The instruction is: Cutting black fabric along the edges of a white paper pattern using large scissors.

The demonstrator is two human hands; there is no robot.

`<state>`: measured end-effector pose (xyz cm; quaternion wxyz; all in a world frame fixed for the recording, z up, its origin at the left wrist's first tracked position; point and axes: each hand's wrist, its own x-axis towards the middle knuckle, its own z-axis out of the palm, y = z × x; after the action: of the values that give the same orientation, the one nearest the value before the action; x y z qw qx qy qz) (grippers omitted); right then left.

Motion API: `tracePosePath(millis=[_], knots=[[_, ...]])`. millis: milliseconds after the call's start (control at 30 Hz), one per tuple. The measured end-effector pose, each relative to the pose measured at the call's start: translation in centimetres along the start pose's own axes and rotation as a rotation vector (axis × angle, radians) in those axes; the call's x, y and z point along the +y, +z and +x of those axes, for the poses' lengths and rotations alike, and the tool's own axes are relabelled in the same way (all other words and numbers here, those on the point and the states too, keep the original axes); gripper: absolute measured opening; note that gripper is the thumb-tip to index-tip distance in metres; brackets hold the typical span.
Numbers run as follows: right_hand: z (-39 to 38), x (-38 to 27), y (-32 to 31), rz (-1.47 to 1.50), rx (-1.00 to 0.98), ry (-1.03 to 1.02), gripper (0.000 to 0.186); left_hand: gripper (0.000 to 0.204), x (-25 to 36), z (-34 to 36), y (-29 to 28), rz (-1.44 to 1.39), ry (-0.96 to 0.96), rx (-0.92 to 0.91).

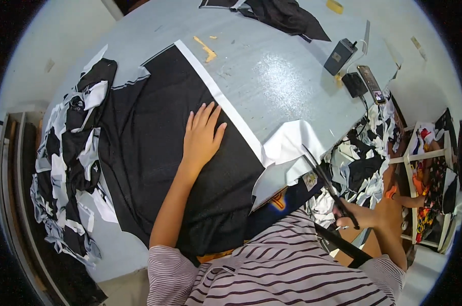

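A large piece of black fabric [154, 117] lies spread over the grey table, with a white band [218, 94] along its right edge. My left hand [203, 135] rests flat on the black cloth, fingers stretched out towards the band. Out past the table's near right edge, my right hand [355, 217] is closed round the handles of dark scissors [325, 176]. Their blades point up and left, slightly apart, at a loose white piece of cloth [294, 143] that continues from the band's lower end. Whether the blades touch it I cannot tell.
Black and white fabric scraps [70, 158] heap along the table's left side; more scraps [361, 163] pile beyond its right edge. At the far right lie a phone [371, 84] and a black adapter box [340, 55] with cables. Another dark cloth [282, 15] lies at the back.
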<state>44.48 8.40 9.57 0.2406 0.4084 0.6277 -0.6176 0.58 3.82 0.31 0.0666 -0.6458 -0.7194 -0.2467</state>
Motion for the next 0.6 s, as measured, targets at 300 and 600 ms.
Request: tracePosePath(millis=[300,600], knots=[[0.0,-3.4,-0.4,-0.438,-0.108,-0.025,0.070,0.061,7.2,-2.7,-1.7,-0.062,0.190,-0.318],[4.5,-1.5,3.8,-0.261,0.057,-0.344,0.054,0.048,6.3,-3.5,-0.7,-0.322,0.080,-0.258]])
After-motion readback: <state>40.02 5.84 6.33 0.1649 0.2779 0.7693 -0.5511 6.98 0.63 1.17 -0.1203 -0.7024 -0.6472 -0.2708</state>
